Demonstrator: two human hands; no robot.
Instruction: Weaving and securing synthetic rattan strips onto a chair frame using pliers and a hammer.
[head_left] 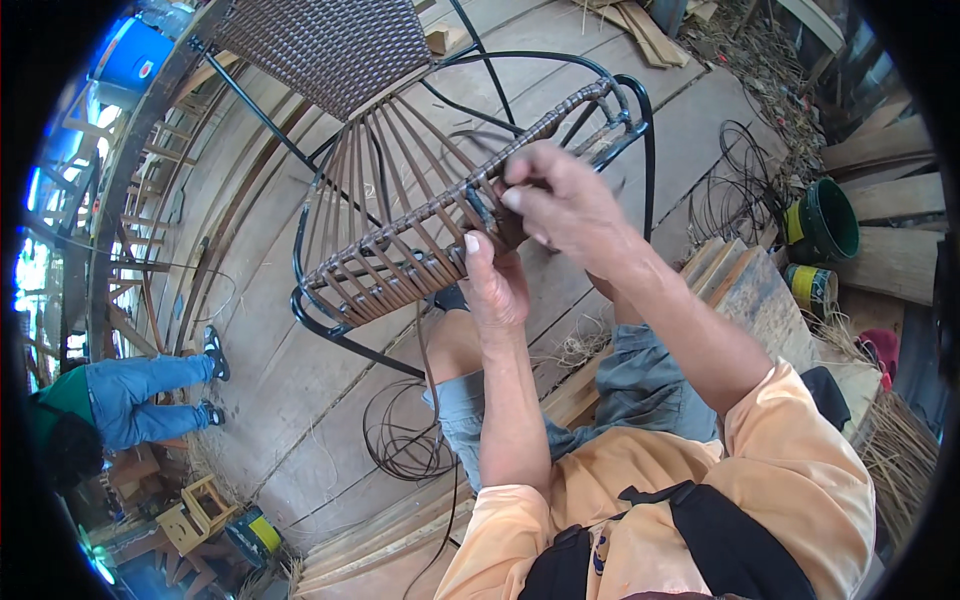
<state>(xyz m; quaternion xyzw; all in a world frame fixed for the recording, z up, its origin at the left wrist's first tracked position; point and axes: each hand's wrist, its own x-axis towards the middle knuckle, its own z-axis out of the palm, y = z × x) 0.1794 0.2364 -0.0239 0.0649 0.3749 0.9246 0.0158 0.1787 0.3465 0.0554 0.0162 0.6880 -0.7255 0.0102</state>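
My left hand [499, 290], thumb raised, is against the chair's [400, 290] front; beyond it, my right hand [568, 203] half curls. I can't tell what either grips.

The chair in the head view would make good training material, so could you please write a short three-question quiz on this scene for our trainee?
1. True or false: the backrest is woven more closely than the seat.

2. Multiple choice: what is the main colour of the larger bucket at the right of the view?
A. Red
B. Dark green
C. White

3. Short answer: at which edge of the seat are the person's left hand and right hand?

Key:
1. True: the backrest is a dense weave, while gaps show between the seat's strips.
2. B, dark green.
3. The edge nearest the person.
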